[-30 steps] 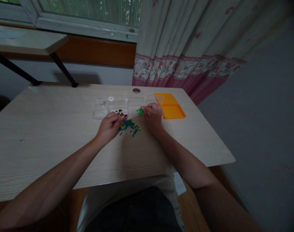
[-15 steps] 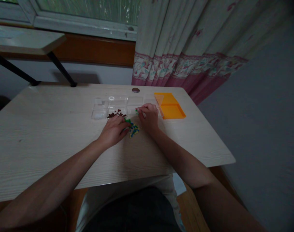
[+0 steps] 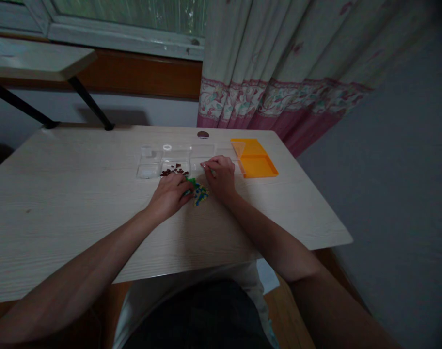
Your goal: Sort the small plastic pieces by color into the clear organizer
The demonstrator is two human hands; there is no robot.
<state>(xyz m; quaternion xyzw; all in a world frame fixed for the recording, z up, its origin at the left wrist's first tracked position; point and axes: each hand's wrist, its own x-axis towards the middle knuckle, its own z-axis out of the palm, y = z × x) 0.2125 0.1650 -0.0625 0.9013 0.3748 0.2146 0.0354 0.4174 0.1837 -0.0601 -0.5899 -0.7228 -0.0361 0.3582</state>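
A pile of small green, blue and yellow pieces [image 3: 201, 195] lies on the table between my hands. My left hand [image 3: 170, 193] rests at the pile's left edge, thumb and bent fingers apart, the fingertips touching green pieces. Just behind it, small brown pieces [image 3: 174, 170] fill the front of a clear plastic compartment [image 3: 176, 154]. My right hand [image 3: 221, 177] is over the clear compartment [image 3: 197, 166] to the right, its thumb and fingers pinched together. A bit of green shows by those fingers, but what they grip is too small to make out.
More clear compartments [image 3: 148, 170] stand at the left of the row. An orange tray [image 3: 259, 166] lies at the right, partly under clear plastic. A round brown object [image 3: 203, 134] sits near the back edge. A raised shelf [image 3: 42, 60] stands on black legs at left.
The green piece seen at my right fingertips before is now mostly out of sight there. My left hand stays at the pile, nearly unmoved. The whole view has shifted slightly.
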